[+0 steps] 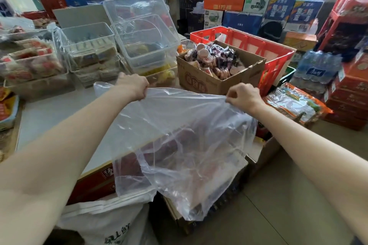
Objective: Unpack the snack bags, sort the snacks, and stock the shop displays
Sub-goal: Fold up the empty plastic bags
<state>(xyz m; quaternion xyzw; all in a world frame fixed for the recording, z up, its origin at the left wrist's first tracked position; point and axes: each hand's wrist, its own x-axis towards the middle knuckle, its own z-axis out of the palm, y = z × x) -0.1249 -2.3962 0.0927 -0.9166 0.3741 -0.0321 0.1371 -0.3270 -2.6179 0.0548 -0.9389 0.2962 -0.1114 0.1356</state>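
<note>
Item: clear plastic bag [185,137], apparently emptied, hanging just in front of the cardboard box [221,69] of wrapped snacks. Left hand [132,85] and right hand [244,96] are each pinching its top edge, stretching it wide. Advice: keep both pinches firm and the edge taut while folding or shaking it out. Whether anything is remaining inside is hard to tell; goods below are showing only blurred through the film.

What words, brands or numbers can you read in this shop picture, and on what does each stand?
None reads with certainty.
Blue cartons: large white characters, blurred.
Cardboard box: red oval logo, blurred.
White sack: green characters, partly cut off.
Bottled water pack: label too small.
</note>
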